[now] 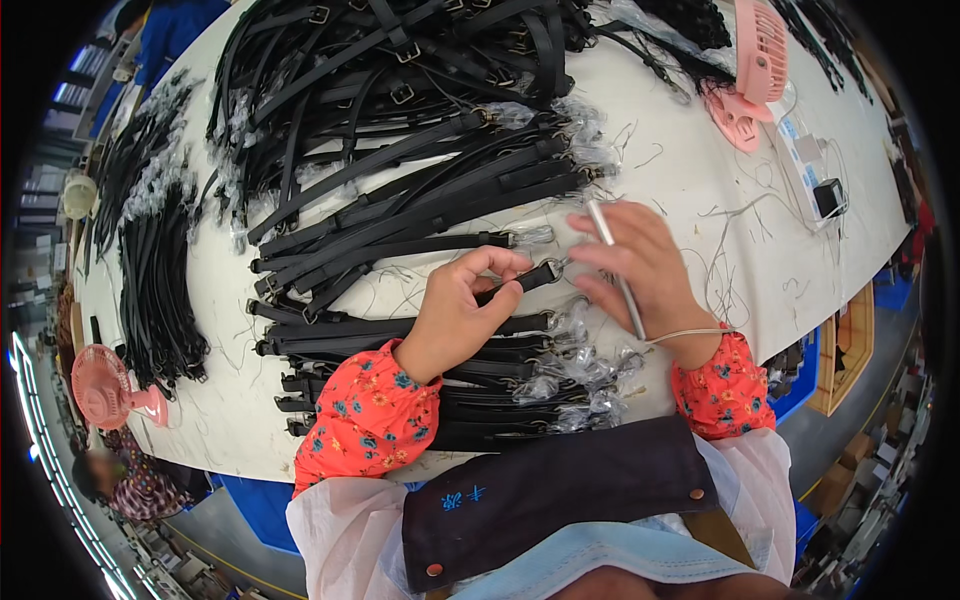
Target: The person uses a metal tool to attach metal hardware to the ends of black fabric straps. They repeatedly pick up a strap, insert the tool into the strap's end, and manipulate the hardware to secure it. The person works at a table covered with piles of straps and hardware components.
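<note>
Black strap [520,281] pinched by left hand [462,305], right hand [640,265] gripping metal tool [617,270], near table edge [800,330], strap piles crowding w/ little room.

Red floral sleeves [372,415], dark apron [560,490] with two snaps, sheer white oversleeves [340,540].

Head view: my two hands at a black strap over a white worktable.

My left hand [462,310] pinches the black strap [520,281] just behind its metal ring [552,268]; my right hand [640,268] touches the ring while a thin silver tool [618,277] with a cord lies across its fingers. Beneath both hands sits a stack of finished straps [470,385] with plastic-wrapped ends. More straps [400,190] fan across the table [700,190]; a pink fan [755,60] stands far right, and another pink fan [105,390] at the left edge.
</note>
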